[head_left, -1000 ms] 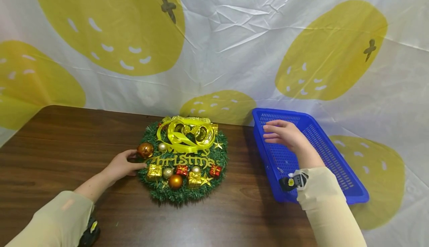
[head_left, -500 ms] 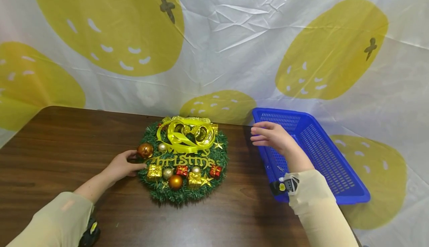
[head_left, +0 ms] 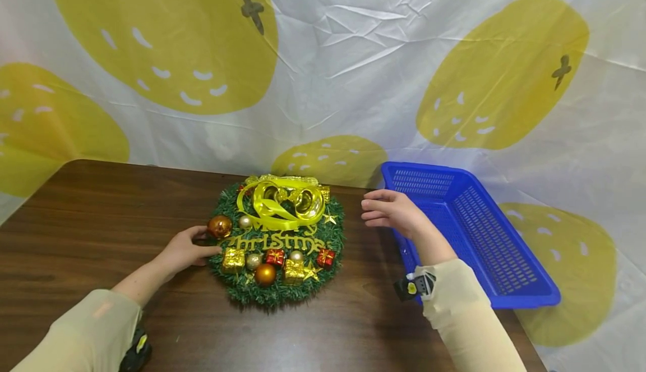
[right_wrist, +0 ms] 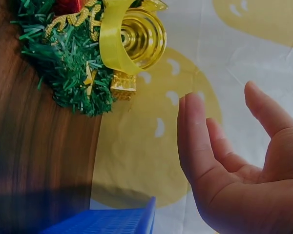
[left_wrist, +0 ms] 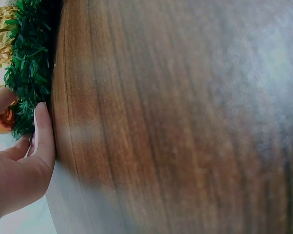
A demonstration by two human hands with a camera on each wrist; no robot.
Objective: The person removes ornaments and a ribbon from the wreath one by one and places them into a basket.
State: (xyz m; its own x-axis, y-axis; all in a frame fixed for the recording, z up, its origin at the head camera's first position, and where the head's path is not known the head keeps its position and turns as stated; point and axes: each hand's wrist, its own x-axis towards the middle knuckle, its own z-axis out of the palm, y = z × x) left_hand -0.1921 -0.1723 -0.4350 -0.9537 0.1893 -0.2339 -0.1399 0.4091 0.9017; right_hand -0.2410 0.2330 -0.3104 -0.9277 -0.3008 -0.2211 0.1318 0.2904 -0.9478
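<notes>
A green Christmas wreath point(head_left: 272, 296) lies flat on the brown wooden table point(head_left: 121, 209). Gold and red gift boxes, baubles, stars and "Merry Christmas" lettering cover it, with gold bells point(head_left: 309, 202) and a shiny yellow ribbon bow point(head_left: 262, 206) at its top. At the wreath's left edge, beside an orange-brown bauble point(head_left: 219, 226), my left hand point(head_left: 180, 253) grips the rim between thumb and fingers; part of the fingers is hidden. My right hand point(head_left: 396, 213) hovers between wreath and basket with relaxed fingers and holds nothing. In the right wrist view its fingers point(right_wrist: 198, 136) stand apart from the wreath.
A blue plastic basket point(head_left: 510, 299) with perforated walls stands to the right, partly behind my right forearm. A white cloth point(head_left: 343, 80) printed with yellow fruit hangs along the back and right of the table.
My right hand has moved left, from over the basket to the gap beside the wreath. The left hand and the wreath have stayed in place.
</notes>
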